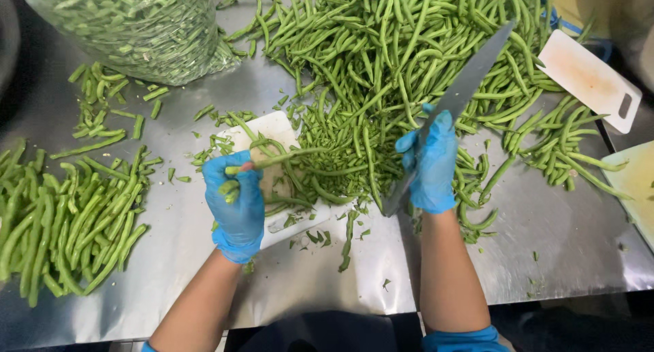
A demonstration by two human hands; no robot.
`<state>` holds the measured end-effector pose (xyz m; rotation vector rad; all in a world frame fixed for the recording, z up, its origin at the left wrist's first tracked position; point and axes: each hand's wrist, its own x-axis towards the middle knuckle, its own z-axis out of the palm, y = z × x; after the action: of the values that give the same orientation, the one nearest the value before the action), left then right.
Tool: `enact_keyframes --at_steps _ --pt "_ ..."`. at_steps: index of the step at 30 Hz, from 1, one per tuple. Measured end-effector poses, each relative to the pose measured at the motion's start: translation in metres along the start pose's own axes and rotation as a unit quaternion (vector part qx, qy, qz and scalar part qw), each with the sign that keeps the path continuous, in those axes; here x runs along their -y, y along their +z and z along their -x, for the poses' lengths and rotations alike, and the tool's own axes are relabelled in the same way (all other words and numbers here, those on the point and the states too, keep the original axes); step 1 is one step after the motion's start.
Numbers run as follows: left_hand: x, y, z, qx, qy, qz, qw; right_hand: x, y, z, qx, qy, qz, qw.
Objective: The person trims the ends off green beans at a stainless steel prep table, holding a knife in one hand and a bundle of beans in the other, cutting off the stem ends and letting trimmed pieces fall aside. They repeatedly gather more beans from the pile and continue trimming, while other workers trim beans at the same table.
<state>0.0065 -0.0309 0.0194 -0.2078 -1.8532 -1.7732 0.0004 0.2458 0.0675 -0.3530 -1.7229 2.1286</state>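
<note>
My left hand (pixel 236 201), in a blue glove, is closed around a few green beans (pixel 272 161) that stick out to the right over a white cutting board (pixel 279 129). In its own blue glove, my right hand (pixel 430 163) grips the handle of a large knife (pixel 470 80) whose blade points up and right, raised above the bean pile. A big heap of whole green beans (pixel 395 52) covers the board's right side and the steel table beyond it.
A clear bag of cut beans (pixel 136 25) stands at the top left. Trimmed beans (pixel 68 222) lie piled at the left. Another white cutting board (pixel 589 80) lies at the upper right, a pale board (pixel 637 188) at the right edge. Bean scraps litter the steel table (pixel 545 243).
</note>
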Motion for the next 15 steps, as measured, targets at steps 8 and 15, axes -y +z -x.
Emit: enact_keyframes --at_steps 8,15 --pt "-0.006 0.013 0.017 0.062 -0.034 0.041 0.997 -0.016 0.025 0.041 0.291 0.018 0.088 0.952" --pt "-0.007 0.031 0.027 0.046 -0.274 0.204 0.939 -0.025 0.036 0.060 0.319 -0.041 0.159 0.933"
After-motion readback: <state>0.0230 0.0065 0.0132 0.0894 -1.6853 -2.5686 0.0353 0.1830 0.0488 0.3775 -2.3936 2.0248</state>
